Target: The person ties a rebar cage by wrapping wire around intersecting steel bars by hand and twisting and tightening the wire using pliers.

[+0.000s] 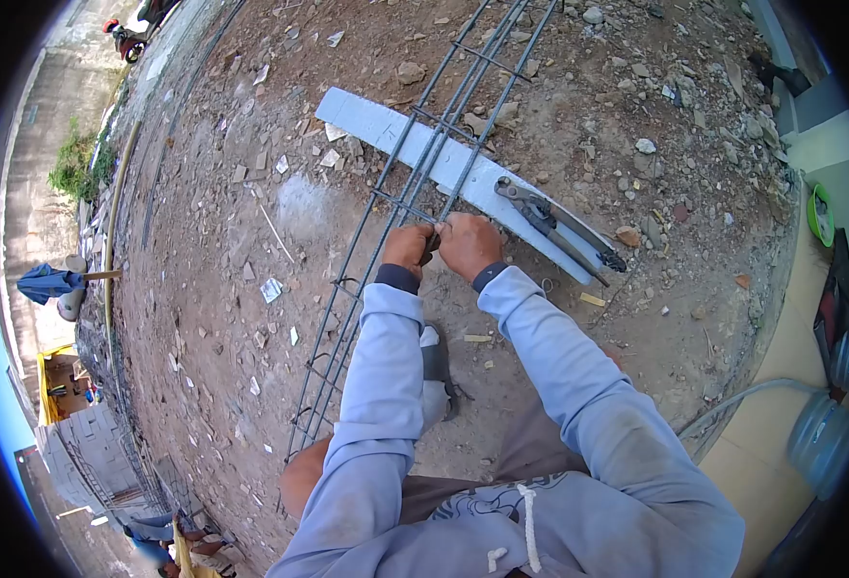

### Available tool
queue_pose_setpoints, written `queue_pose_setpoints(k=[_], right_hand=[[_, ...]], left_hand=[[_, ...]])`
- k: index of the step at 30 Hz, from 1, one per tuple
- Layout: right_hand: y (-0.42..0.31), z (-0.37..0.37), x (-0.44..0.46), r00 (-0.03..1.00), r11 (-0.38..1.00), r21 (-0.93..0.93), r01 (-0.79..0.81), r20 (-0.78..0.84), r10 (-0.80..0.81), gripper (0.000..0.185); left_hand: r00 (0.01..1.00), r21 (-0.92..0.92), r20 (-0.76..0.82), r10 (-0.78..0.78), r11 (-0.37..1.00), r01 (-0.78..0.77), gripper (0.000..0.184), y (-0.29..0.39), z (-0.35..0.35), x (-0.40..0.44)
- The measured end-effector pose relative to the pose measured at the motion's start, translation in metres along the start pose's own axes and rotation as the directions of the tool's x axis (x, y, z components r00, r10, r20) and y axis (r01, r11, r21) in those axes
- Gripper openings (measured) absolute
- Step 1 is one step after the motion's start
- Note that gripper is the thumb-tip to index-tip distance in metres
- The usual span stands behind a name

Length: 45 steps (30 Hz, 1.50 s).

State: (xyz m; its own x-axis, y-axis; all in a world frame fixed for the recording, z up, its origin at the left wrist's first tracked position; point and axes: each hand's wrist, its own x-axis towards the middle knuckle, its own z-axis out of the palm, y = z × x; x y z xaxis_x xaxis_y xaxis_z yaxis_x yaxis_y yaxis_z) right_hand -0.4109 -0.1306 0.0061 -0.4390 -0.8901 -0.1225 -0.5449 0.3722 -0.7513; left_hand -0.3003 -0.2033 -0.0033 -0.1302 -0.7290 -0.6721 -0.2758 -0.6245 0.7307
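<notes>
A long rebar cage (pixel 366 223), made of thin rods with cross ties, runs from the upper middle down to the lower left. My left hand (pixel 408 248) is closed at one of its crossings, fingertips pinched together. Right beside it, my right hand (pixel 470 245) is also closed, thumb and fingers meeting near the same rods. Whatever lies between the fingers is hidden or too small to make out. Under the cage lies a pale, flat board (pixel 371 123). A long-handled cutter (pixel 545 217) rests on the board, to the right of my hands.
Rubble and small stones cover the dirt ground (pixel 222 318). My shoe (pixel 436 371) is just below my hands. At right, a tiled ledge (pixel 747 472) holds a large water bottle (pixel 822 445) and a green basin (pixel 820 214). Another person (pixel 188 549) is at lower left.
</notes>
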Motion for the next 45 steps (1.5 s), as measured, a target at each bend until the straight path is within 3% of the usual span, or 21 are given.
queue_pose_setpoints(k=[4,7,10,17,20,23,29,30,32,35,41,45], right_hand=[[0.0,0.0,0.0,1.0,1.0,-0.008,0.002,0.004,-0.002,0.026],[-0.002,-0.004,-0.001,1.0,1.0,0.001,-0.002,0.009,0.002,0.025],[-0.001,-0.003,-0.001,1.0,1.0,0.009,-0.005,0.015,0.005,0.025],[0.0,-0.004,0.0,0.999,0.999,0.043,-0.02,0.028,0.018,0.027],[-0.004,-0.013,0.0,0.993,0.998,0.036,-0.046,0.108,0.042,0.029],[-0.005,-0.013,0.001,0.99,0.996,0.055,-0.076,0.127,0.068,0.029],[-0.004,-0.011,0.0,0.993,0.994,0.092,-0.063,0.105,0.053,0.028],[-0.003,-0.011,0.001,0.994,0.994,0.097,-0.047,0.099,0.037,0.027],[0.0,-0.01,0.0,0.996,0.994,0.108,-0.019,0.09,0.009,0.027],[0.006,-0.003,-0.001,0.997,0.995,0.08,0.054,0.052,-0.058,0.025],[0.005,-0.031,-0.028,0.992,0.995,-0.049,0.084,0.099,-0.079,0.021],[0.0,-0.04,-0.044,0.979,0.958,-0.212,0.194,0.097,-0.177,0.016]], left_hand=[[0.997,-0.088,-0.027,-0.074,0.994,0.071,0.011,-0.012,-0.004,0.018],[0.993,-0.068,-0.113,-0.038,0.997,0.03,0.01,-0.006,0.001,0.008],[0.974,-0.079,-0.158,0.161,0.981,-0.175,0.011,-0.006,0.008,-0.01],[0.98,-0.25,-0.1,0.173,0.949,-0.193,0.011,-0.008,0.006,-0.018],[0.978,-0.302,-0.047,0.204,0.93,-0.208,0.011,-0.01,0.004,-0.025],[0.96,-0.306,-0.119,0.254,0.91,-0.279,0.013,-0.016,0.006,-0.028],[0.769,0.007,-0.205,0.605,0.787,-0.617,0.019,-0.043,0.013,-0.034],[0.722,0.133,-0.205,0.661,0.749,-0.649,0.02,-0.043,0.017,-0.038],[0.624,0.377,-0.176,0.761,0.638,-0.671,0.024,-0.046,0.02,-0.049],[0.459,0.644,-0.006,0.888,0.355,-0.678,0.036,-0.044,0.019,-0.059],[0.445,0.724,0.18,0.877,0.188,-0.664,0.046,-0.042,0.012,-0.067],[0.414,0.766,0.199,0.888,0.122,-0.631,0.051,-0.048,0.013,-0.066]])
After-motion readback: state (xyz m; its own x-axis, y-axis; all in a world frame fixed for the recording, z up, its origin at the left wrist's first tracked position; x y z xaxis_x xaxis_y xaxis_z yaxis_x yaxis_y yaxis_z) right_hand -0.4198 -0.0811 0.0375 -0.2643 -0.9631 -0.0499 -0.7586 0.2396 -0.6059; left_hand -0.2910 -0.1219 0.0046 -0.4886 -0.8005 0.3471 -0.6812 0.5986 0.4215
